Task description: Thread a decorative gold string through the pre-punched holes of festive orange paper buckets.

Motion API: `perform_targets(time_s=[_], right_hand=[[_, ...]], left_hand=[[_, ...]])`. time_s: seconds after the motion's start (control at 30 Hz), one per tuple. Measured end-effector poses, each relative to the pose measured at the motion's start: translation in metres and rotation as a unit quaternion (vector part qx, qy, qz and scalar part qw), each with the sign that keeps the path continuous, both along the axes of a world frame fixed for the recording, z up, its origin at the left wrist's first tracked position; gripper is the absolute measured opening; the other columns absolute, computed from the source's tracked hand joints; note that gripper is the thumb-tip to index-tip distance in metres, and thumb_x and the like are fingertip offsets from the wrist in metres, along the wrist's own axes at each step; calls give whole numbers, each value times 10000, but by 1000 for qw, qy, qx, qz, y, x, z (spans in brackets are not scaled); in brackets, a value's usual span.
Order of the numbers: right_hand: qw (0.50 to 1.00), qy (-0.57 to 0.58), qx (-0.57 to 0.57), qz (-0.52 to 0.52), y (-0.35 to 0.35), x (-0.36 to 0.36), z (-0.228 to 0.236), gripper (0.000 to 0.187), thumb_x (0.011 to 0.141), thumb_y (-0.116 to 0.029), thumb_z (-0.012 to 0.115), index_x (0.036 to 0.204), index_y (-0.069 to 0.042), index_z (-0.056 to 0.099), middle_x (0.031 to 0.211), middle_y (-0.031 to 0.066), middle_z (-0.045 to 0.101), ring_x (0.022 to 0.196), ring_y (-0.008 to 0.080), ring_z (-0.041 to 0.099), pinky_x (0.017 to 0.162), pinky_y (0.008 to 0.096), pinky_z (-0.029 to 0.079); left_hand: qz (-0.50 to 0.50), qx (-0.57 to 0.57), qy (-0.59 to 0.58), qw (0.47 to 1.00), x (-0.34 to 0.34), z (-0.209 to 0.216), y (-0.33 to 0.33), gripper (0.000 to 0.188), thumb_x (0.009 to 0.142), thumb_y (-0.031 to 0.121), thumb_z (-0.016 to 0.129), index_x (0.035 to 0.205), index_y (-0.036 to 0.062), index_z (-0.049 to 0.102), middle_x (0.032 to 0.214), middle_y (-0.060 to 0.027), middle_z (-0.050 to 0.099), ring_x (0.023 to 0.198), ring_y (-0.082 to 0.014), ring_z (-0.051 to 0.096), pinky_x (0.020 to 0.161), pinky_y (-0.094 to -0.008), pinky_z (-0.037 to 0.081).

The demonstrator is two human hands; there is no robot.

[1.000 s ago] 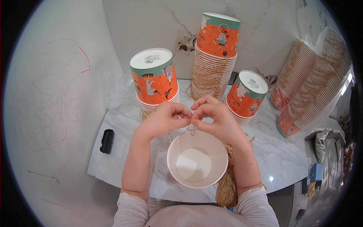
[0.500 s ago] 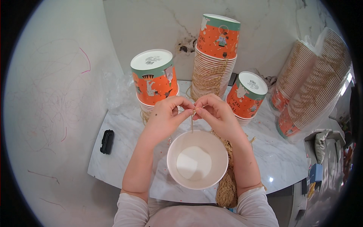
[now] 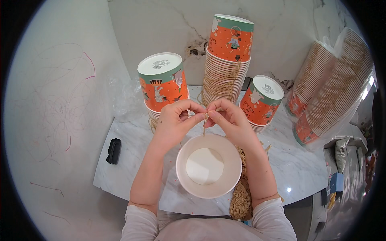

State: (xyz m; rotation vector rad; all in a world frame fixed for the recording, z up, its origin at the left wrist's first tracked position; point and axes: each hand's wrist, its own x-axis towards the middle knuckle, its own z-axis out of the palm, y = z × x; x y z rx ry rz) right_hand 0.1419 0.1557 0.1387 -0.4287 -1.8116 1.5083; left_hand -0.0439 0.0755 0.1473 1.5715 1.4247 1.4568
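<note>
Above the far rim of an open white paper cup [image 3: 208, 166] that stands on the white marble worktop [image 3: 297, 168], the left hand [image 3: 175, 119] and the right hand [image 3: 230, 120] meet, each with fingers closed in a pinch on a thin length of tan jute twine [image 3: 204, 125] whose short end hangs down toward the cup. A skein of the same tan twine [image 3: 241, 197] lies just beside the cup under the right forearm. Upturned stacks of orange-and-green printed paper cups [image 3: 163, 86] stand behind the hands, and a small black oblong object [image 3: 113, 151] lies well apart to the left.
</note>
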Motion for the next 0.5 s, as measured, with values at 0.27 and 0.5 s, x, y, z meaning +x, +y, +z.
perform_targets(time_s=[0.27, 0.5], right_hand=[[999, 24, -40, 4, -3, -4, 0, 123, 1032, -100, 604, 1091, 1, 565, 1025, 20, 625, 890, 100, 686, 794, 244, 556], [998, 56, 0, -19, -2, -6, -7, 112, 1021, -69, 608, 1068, 25, 570, 1149, 58, 496, 939, 120, 661, 782, 246, 553]], left_hand=[[10, 27, -34, 999, 4, -4, 1, 132, 864, 106, 799, 962, 31, 751, 773, 54, 665, 573, -4, 339, 514, -212, 292], [12, 20, -18, 1000, 9, -1, -2, 144, 899, 118, 765, 1017, 39, 738, 819, 54, 684, 560, -7, 331, 507, -216, 298]])
